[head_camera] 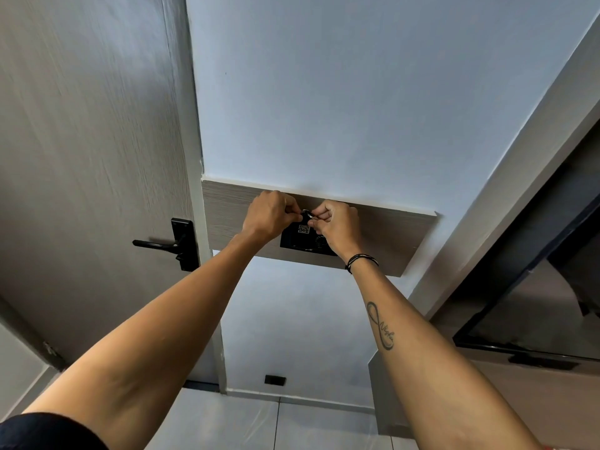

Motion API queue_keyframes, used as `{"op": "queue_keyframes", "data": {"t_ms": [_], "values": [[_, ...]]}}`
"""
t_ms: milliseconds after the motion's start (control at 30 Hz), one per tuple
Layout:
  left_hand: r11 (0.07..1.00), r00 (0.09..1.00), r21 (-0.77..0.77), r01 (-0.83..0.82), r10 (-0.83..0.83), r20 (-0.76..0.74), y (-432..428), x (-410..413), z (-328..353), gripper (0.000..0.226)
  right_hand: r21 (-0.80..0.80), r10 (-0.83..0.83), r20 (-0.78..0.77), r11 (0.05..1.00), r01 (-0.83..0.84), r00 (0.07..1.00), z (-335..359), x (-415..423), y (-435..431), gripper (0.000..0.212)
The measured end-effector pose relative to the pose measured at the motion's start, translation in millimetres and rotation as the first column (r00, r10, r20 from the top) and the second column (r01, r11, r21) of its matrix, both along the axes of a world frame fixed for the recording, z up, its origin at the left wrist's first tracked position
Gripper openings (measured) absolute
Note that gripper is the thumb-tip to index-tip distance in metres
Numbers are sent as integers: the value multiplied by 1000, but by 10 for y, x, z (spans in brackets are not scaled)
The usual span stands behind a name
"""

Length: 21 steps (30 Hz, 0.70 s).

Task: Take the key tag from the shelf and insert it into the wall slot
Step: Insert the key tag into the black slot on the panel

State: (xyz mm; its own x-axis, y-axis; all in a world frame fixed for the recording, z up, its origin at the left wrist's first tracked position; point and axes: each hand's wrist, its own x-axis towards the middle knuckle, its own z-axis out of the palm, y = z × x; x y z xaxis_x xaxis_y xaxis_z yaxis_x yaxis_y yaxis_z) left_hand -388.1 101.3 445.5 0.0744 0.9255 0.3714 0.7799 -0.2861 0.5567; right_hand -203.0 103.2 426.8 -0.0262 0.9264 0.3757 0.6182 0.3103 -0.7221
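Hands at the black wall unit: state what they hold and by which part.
Both hands, left and right, pinch the small metal key ring atop the black key tag, fingertips on opposite sides.

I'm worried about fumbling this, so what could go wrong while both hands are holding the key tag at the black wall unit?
1. Both hands, left and right, pinch the small key ring; a slipping grip could drop the key tag.
2. The hands hide much of the black wall unit, so the tag may miss the slot.
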Motion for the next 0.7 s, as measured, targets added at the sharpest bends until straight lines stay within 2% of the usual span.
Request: {"op": "queue_keyframes", "data": {"t_ms": [400, 700], "values": [[1000, 1000, -12, 2, -2, 4, -29, 10, 21, 9, 15, -42, 100, 999, 40, 994, 47, -24, -47, 12], [999, 995, 20, 39, -37, -93, -78, 16, 32, 11, 17, -9, 271, 1000, 4, 962, 122, 42, -137, 16]]}}
